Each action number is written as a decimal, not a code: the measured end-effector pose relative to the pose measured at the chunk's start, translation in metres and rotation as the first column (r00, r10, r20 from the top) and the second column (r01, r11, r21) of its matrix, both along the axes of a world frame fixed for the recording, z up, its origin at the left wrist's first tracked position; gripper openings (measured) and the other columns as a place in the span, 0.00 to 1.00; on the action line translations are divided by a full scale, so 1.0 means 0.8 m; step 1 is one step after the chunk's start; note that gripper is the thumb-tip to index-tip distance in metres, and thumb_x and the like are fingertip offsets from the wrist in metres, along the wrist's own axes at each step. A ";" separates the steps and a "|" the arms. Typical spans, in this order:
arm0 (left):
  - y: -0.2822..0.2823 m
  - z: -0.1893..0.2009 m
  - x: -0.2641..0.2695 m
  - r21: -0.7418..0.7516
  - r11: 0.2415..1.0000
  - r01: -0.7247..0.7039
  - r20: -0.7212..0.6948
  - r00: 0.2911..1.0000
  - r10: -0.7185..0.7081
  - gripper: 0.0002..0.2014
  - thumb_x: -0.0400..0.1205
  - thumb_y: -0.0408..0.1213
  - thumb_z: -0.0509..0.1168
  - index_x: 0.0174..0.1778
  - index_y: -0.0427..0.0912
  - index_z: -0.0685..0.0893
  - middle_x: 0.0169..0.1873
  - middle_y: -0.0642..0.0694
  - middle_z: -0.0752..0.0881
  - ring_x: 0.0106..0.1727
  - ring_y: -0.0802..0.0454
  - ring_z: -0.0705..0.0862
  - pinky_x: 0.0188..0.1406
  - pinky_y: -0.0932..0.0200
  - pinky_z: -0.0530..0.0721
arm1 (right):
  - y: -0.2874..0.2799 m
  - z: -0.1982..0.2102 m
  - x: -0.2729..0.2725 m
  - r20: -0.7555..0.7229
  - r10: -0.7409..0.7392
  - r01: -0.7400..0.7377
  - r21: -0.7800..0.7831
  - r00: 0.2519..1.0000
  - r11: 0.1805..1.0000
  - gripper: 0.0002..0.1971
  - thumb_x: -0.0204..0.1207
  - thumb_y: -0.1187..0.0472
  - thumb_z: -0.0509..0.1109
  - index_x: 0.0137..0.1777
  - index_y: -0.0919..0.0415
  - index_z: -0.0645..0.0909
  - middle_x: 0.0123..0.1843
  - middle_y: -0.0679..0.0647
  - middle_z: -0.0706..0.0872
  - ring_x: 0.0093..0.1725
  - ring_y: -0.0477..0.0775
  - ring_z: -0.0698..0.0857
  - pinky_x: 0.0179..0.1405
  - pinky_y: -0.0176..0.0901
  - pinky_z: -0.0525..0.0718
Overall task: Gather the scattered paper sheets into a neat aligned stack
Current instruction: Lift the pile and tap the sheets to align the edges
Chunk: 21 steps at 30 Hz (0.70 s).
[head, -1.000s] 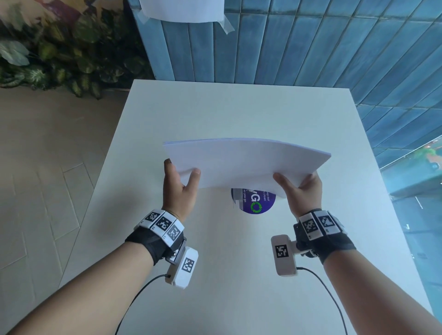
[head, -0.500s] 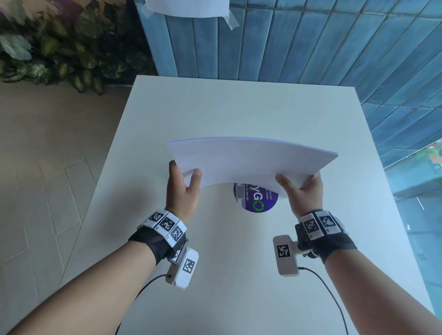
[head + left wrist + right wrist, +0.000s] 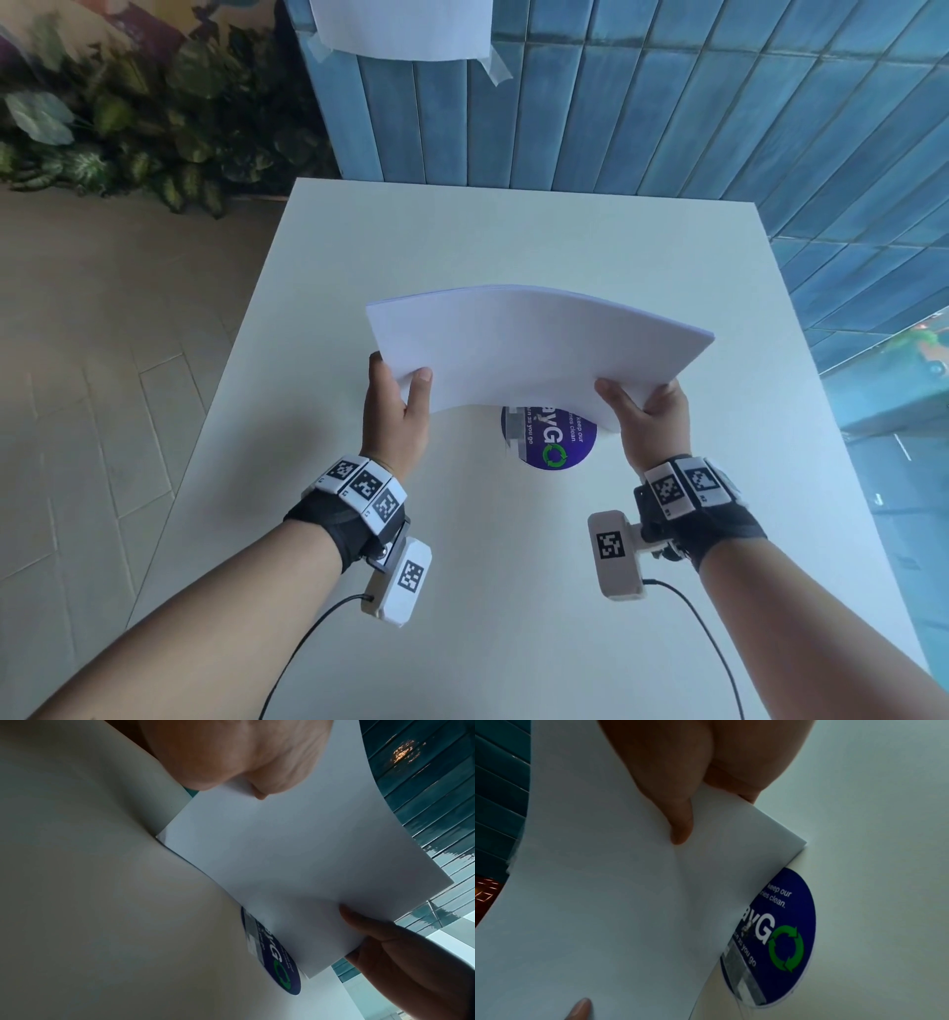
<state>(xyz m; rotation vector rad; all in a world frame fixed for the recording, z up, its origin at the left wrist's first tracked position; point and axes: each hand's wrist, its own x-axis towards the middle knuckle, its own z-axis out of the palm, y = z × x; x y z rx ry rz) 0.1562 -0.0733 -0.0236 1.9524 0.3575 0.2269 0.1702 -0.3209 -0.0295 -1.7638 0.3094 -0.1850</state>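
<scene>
A stack of white paper sheets (image 3: 534, 344) is held up over the white table (image 3: 462, 565), bowed upward in the middle. My left hand (image 3: 400, 406) grips its near left corner, thumb on top and fingers hidden beneath. My right hand (image 3: 644, 416) grips the near right corner the same way. In the left wrist view the stack of sheets (image 3: 295, 862) has its lower edge close to or on the table, with the right hand's thumb (image 3: 359, 921) on it. In the right wrist view my thumb (image 3: 677, 817) presses the sheets (image 3: 603, 902).
A round blue sticker (image 3: 554, 444) with a green recycling sign lies on the table under the stack's near edge. Blue tiled walls (image 3: 667, 103) stand behind and to the right, with a sheet taped up (image 3: 400, 25). Plants (image 3: 128, 128) and floor lie left.
The stack stays in both hands and has shifted slightly; its bow is a little more pronounced. The view has tilted a bit.
</scene>
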 end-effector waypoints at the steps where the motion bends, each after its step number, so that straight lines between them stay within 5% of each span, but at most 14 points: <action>1: 0.000 0.000 0.001 -0.001 1.000 0.004 0.003 1.000 -0.004 0.18 0.84 0.34 0.61 0.66 0.27 0.68 0.54 0.46 0.78 0.57 0.46 0.80 0.64 0.53 0.76 | -0.001 0.001 0.001 -0.001 0.005 -0.005 0.003 1.000 1.000 0.13 0.70 0.70 0.75 0.48 0.53 0.79 0.42 0.46 0.87 0.36 0.30 0.85 0.43 0.33 0.82; 8: 0.000 0.004 -0.001 -0.014 1.000 0.013 0.004 1.000 -0.013 0.14 0.83 0.32 0.61 0.61 0.30 0.70 0.53 0.46 0.79 0.57 0.44 0.81 0.58 0.61 0.74 | 0.001 0.005 0.001 0.012 0.012 -0.012 0.002 1.000 1.000 0.15 0.70 0.71 0.74 0.44 0.49 0.79 0.42 0.47 0.87 0.40 0.39 0.86 0.42 0.32 0.83; 10: 0.004 0.002 -0.002 -0.001 1.000 0.017 -0.016 1.000 -0.018 0.16 0.83 0.34 0.62 0.62 0.28 0.69 0.51 0.44 0.78 0.58 0.38 0.80 0.53 0.60 0.73 | 0.001 0.003 0.000 0.007 0.006 -0.006 -0.002 1.000 1.000 0.13 0.69 0.70 0.75 0.49 0.55 0.79 0.44 0.50 0.87 0.38 0.31 0.86 0.40 0.24 0.81; 12: 0.007 0.001 -0.003 0.000 1.000 0.014 -0.047 0.999 -0.014 0.19 0.83 0.35 0.62 0.64 0.25 0.68 0.49 0.32 0.79 0.59 0.30 0.78 0.50 0.56 0.74 | -0.001 0.000 0.000 0.006 -0.008 0.008 0.010 1.000 1.000 0.14 0.69 0.70 0.75 0.52 0.59 0.79 0.45 0.52 0.87 0.35 0.25 0.84 0.36 0.18 0.79; 14: 0.010 0.000 -0.003 0.007 1.000 0.013 -0.074 0.997 -0.012 0.23 0.83 0.36 0.62 0.68 0.23 0.66 0.56 0.21 0.78 0.61 0.28 0.77 0.58 0.50 0.75 | -0.002 -0.002 -0.001 -0.005 -0.011 0.011 0.002 1.000 1.000 0.12 0.70 0.69 0.75 0.50 0.59 0.79 0.44 0.54 0.87 0.33 0.24 0.83 0.35 0.17 0.78; 18: 0.011 0.001 -0.002 -0.007 1.000 0.014 -0.058 0.998 -0.014 0.24 0.84 0.34 0.61 0.72 0.25 0.64 0.62 0.32 0.80 0.66 0.38 0.78 0.68 0.50 0.74 | 0.000 0.005 -0.002 -0.004 -0.003 0.003 -0.066 1.000 0.998 0.08 0.72 0.67 0.73 0.48 0.59 0.79 0.42 0.54 0.86 0.32 0.27 0.82 0.32 0.16 0.75; 21: 0.012 0.004 -0.003 0.016 1.000 -0.004 -0.019 1.000 0.005 0.19 0.84 0.34 0.61 0.65 0.26 0.68 0.52 0.29 0.79 0.58 0.36 0.80 0.60 0.57 0.75 | 0.001 0.011 0.001 0.018 0.006 -0.006 -0.037 1.000 0.999 0.08 0.73 0.68 0.72 0.50 0.60 0.80 0.43 0.52 0.86 0.35 0.26 0.83 0.35 0.15 0.75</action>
